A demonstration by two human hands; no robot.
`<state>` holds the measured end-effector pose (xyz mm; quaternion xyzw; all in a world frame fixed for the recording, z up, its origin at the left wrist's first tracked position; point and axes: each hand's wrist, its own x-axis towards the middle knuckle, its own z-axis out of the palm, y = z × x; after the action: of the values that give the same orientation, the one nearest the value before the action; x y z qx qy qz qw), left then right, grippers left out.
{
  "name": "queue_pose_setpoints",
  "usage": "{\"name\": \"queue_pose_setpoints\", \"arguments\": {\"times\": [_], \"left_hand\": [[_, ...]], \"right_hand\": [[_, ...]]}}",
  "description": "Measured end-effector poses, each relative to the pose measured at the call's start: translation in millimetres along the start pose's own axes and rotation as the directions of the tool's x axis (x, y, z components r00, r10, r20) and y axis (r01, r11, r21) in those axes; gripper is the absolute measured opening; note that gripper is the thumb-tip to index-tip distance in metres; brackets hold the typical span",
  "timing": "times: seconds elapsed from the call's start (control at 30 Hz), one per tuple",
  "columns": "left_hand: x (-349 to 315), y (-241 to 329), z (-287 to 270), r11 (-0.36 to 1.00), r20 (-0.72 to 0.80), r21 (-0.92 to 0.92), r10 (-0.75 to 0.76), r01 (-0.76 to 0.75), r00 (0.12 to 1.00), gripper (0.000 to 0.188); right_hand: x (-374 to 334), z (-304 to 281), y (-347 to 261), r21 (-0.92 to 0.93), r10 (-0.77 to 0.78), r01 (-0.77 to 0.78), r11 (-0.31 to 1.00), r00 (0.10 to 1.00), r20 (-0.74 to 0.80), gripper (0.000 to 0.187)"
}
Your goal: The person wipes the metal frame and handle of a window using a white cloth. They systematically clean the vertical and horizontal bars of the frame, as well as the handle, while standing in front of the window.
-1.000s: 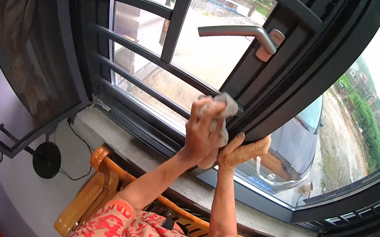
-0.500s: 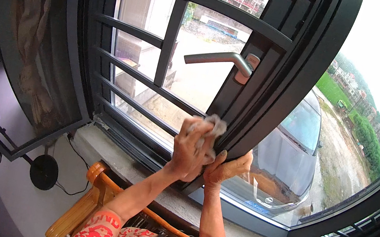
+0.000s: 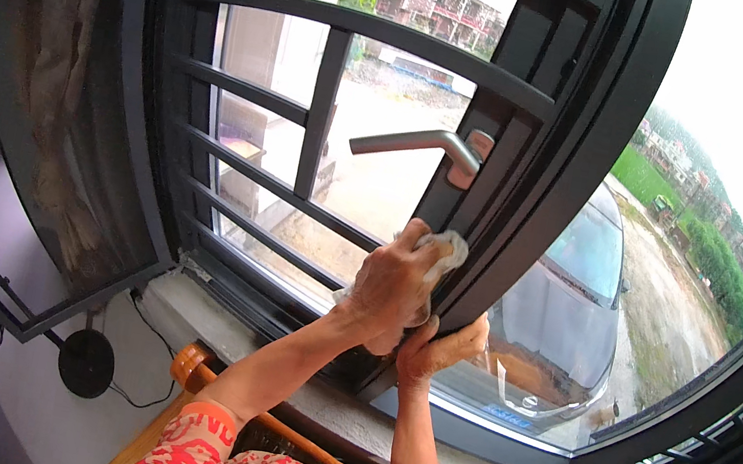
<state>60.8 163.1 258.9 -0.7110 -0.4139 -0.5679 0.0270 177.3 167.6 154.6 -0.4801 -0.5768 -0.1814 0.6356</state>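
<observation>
At the dark window frame [image 3: 534,211], just below the grey lever handle [image 3: 417,144], we see the left hand [image 3: 392,285] with its fingers curled tight around a crumpled white cloth [image 3: 444,250], pressing it against the frame's upright. Just beside and below it, touching it, the right hand [image 3: 442,342] grips the edge of the same frame, fingers wrapped round it and thumb up along the inner face. Beyond the glass a grey car [image 3: 567,306] stands outside, and a wooden chair back [image 3: 198,370] sits under the sill [image 3: 255,326].
</observation>
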Motion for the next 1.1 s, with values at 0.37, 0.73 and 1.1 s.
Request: {"name": "queue_pose_setpoints", "arguments": {"times": [0.37, 0.73, 1.1], "left_hand": [[123, 25, -52, 0.92, -0.415, 0.222, 0.389, -0.323, 0.822, 0.04], [153, 12, -83, 0.878, -0.255, 0.38, 0.402, -0.291, 0.879, 0.044], [162, -71, -162, 0.861, -0.405, 0.491, 0.361, -0.134, 0.84, 0.023]], "right_hand": [[-1, -1, -3, 0.001, 0.036, -0.036, 0.999, 0.999, 0.032, 0.06], [81, -20, -66, -0.195, -0.271, 0.241, 0.951, 0.952, -0.142, 0.052], [101, 11, -66, -0.546, -0.278, 0.108, 0.831, 0.93, -0.239, 0.053]]}}
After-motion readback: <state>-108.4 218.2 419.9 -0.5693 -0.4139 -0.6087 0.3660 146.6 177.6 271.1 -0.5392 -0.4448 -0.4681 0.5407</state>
